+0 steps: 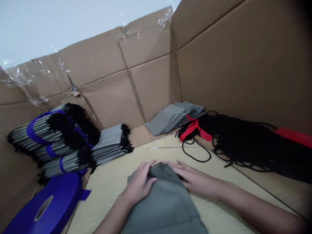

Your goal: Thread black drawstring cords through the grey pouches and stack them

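Grey-green fabric pieces (163, 198) with stitched seams lie in front of me, layered at the left edge. My left hand (140, 183) grips their far left side, thumb apart from the fingers and resting on the upper face. Opposite it, my right hand (184, 174) holds the far right edge, its fingers stretched along the fabric and its thumb hidden. The fingertips of both hands nearly meet at the far end. Just beyond them, a thin metal needle-like rod (168, 148) lies on the pale tabletop (107, 191).
Bundles of grey pouches with black cords (41, 130), tied with blue ribbon, stand at left behind a blue ribbon roll (58, 198). Beside them is a pouch stack (108, 139). Grey fabric pieces (168, 118) and black cords (243, 143) with red ribbon (192, 130) lie against cardboard walls (156, 84).
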Demonstrator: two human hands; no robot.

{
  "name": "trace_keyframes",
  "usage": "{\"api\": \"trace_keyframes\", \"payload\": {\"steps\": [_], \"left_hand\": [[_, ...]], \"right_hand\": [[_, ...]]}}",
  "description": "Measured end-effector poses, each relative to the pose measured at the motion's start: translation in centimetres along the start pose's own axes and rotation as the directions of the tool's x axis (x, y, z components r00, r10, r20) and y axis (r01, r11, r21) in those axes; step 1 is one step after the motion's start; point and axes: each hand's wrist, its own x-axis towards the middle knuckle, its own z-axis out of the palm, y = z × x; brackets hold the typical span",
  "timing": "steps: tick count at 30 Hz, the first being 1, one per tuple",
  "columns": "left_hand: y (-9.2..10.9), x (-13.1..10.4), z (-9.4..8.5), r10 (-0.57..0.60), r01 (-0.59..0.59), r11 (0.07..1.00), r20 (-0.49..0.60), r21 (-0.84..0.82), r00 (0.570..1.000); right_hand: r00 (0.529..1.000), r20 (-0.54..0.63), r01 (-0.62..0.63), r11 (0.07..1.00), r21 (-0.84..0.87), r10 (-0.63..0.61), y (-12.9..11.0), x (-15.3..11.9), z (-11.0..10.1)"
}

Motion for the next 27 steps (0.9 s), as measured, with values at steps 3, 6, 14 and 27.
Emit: {"api": "trace_keyframes", "payload": {"steps": [3, 6, 14, 27], "left_hand": [[0.1, 0.2, 0.0, 0.039, -0.038, 0.999, -0.017, 0.037, 0.999], [0.4, 0.3, -0.1, 0.060, -0.060, 0.998, -0.025, -0.018, 0.998], [0.3, -0.1, 0.0, -0.046, 0.046, 0.998, -0.001, 0.054, 0.999], [0.6, 0.3, -0.3, 0.118, -0.118, 0.993, 0.017, -0.007, 0.993]], "right_hand": [[0.999, -0.004, -0.044, 0.999, 0.009, 0.044, -0.2, -0.2, 0.5], [0.998, -0.066, 0.025, 0.999, 0.033, -0.022, -0.2, -0.4, 0.8], [0.994, -0.099, 0.050, 0.996, 0.076, -0.043, -0.9, -0.9, 0.2], [0.989, -0.075, 0.121, 0.990, -0.066, -0.125, 0.4, -0.6, 1.3]]}}
